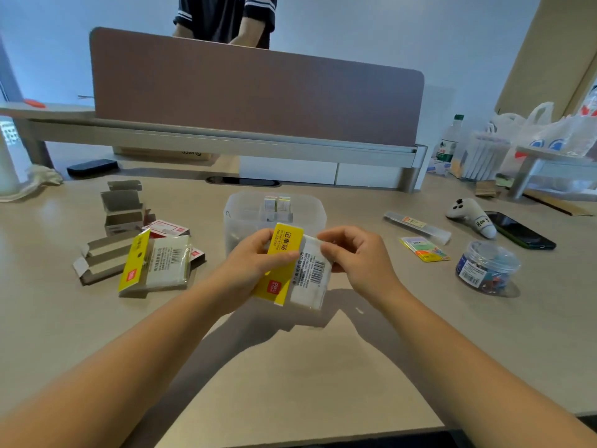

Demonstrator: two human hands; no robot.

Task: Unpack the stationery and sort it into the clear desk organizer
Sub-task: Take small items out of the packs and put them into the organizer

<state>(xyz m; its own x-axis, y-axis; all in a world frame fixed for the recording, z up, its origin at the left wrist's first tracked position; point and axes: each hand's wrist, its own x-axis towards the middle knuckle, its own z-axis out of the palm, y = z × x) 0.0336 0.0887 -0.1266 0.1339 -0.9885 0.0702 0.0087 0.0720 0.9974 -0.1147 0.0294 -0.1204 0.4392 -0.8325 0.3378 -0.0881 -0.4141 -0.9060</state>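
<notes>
A sticky-note packet (pixel 292 268) with a yellow header card and clear plastic sleeve hangs above the desk in front of me. My left hand (pixel 255 257) grips its yellow side. My right hand (pixel 350 253) pinches the top edge of the clear sleeve. Just behind the packet stands the clear desk organizer (pixel 239 208), with two small boxes upright in a rear compartment. A second, similar packet (pixel 155 263) lies on the desk to the left.
Opened cardboard boxes (pixel 119 218) lie scattered at the left. To the right are a long clear tube (pixel 416 226), a colourful tab packet (pixel 424 248), a clear tub of clips (pixel 486 266), a white controller (pixel 471 216) and a phone (pixel 520 229). A person stands behind the brown divider (pixel 255 98).
</notes>
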